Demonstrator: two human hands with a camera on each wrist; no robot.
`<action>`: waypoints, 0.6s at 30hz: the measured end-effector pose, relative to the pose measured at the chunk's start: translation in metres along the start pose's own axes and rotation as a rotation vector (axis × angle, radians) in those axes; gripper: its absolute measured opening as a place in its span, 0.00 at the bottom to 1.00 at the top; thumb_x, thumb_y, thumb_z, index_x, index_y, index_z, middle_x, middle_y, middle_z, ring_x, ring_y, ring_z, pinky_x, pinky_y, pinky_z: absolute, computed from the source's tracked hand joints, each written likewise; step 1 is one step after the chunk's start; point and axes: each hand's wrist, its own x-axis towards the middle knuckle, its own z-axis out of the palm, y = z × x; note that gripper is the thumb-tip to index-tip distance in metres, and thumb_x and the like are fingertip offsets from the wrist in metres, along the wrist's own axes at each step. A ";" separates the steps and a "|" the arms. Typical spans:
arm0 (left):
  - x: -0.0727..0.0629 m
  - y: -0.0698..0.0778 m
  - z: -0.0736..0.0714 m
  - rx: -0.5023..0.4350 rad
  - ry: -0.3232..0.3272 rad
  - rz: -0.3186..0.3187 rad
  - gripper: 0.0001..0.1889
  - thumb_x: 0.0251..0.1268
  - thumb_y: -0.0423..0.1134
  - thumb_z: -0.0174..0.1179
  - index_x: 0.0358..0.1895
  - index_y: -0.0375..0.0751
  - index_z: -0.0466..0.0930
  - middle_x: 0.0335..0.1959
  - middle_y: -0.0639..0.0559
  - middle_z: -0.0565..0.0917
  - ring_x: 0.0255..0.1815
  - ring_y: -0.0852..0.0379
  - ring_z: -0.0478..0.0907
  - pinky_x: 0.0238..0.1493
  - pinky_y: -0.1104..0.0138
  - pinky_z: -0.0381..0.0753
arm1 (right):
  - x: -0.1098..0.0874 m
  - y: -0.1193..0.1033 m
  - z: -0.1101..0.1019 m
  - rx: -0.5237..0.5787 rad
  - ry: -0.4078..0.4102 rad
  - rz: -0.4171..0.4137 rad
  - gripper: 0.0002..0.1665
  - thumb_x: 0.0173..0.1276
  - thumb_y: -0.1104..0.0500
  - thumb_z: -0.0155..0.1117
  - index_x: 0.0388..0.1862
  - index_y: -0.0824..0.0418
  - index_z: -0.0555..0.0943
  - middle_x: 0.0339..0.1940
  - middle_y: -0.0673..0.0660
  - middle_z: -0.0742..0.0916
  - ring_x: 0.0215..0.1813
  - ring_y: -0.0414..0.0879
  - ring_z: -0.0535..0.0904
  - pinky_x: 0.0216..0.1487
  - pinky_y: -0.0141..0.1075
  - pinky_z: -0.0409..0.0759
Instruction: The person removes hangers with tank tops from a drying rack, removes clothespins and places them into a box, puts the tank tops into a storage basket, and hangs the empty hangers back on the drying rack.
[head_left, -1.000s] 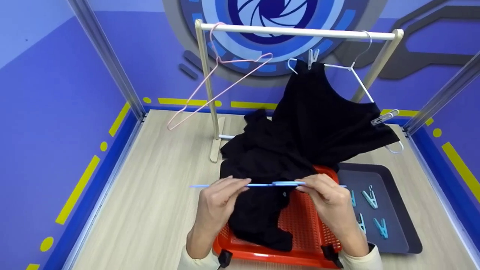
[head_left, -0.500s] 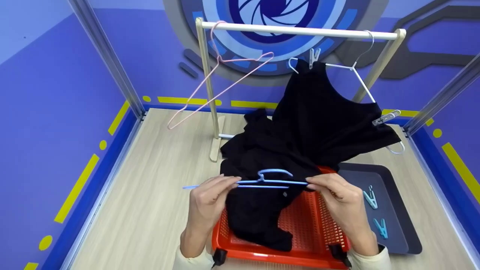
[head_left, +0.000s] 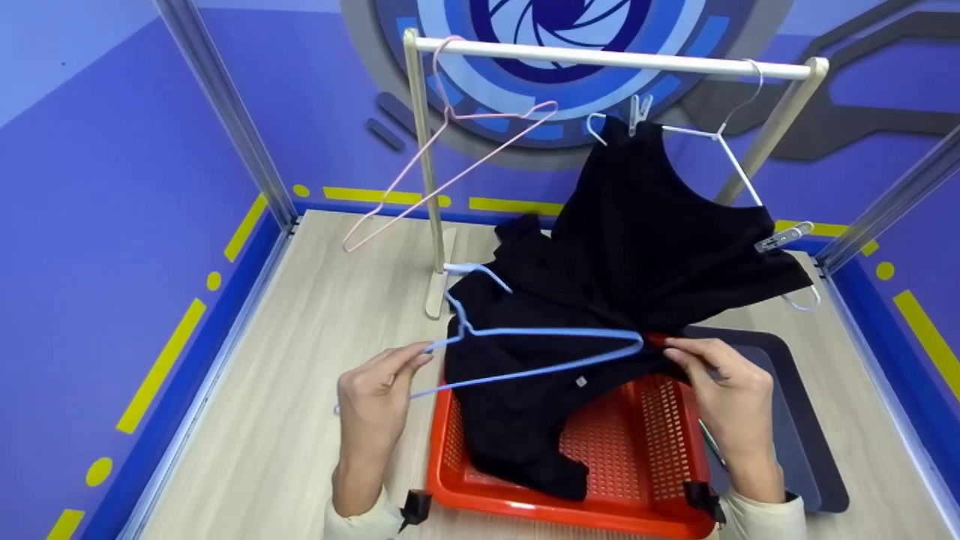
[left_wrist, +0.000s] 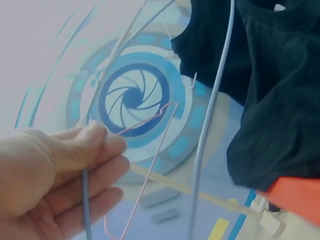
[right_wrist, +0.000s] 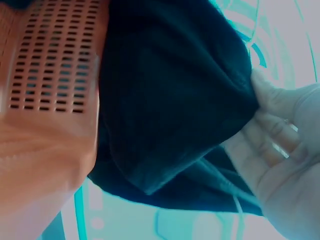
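One blue hanger (head_left: 555, 331) is slanting above the black garment (head_left: 517, 442), which is draping into the red basket (head_left: 570, 516). At the basket's ten o'clock, the left hand (head_left: 376, 390) is pinching the hanger near its hook between its fingers, apparently leaving the opposite arm free. At two o'clock, the right hand (head_left: 729, 384) is clamping its fingers on the garment's edge, likely holding it raised. At one o'clock, clothespins (head_left: 784, 238) are gripping black cloth (head_left: 660, 240), presumably against slipping.

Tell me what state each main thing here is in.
Blue hanger: bare, held by left hand
Lower black cloth: rumpled, pinched by right hand
Red basket: upright, partly covered
Upper black garment: hanging, clipped
White hanger: hanging, loaded
Pink hanger: hanging, bare
Grey tray: flat, partly hidden
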 end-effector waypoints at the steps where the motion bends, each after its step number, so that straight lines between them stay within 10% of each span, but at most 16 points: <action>1: 0.000 -0.001 -0.002 0.025 0.013 -0.019 0.11 0.54 0.23 0.78 0.40 0.37 0.94 0.35 0.51 0.93 0.35 0.52 0.92 0.40 0.74 0.86 | -0.001 0.002 -0.001 -0.021 -0.006 0.026 0.15 0.56 0.77 0.80 0.38 0.61 0.93 0.36 0.54 0.93 0.40 0.29 0.84 0.44 0.16 0.74; 7: -0.005 0.001 -0.007 0.113 0.090 -0.186 0.08 0.55 0.26 0.79 0.39 0.36 0.95 0.34 0.49 0.92 0.36 0.50 0.91 0.41 0.80 0.82 | -0.006 0.007 -0.003 -0.115 -0.094 0.173 0.09 0.61 0.71 0.81 0.38 0.60 0.94 0.36 0.54 0.93 0.36 0.22 0.79 0.39 0.14 0.72; 18: -0.012 0.001 -0.008 0.124 0.118 -0.458 0.08 0.61 0.28 0.77 0.43 0.33 0.94 0.34 0.45 0.92 0.34 0.50 0.92 0.36 0.84 0.78 | -0.003 0.007 -0.014 -0.294 -0.134 0.510 0.04 0.71 0.64 0.76 0.41 0.65 0.92 0.33 0.63 0.92 0.28 0.43 0.83 0.25 0.19 0.66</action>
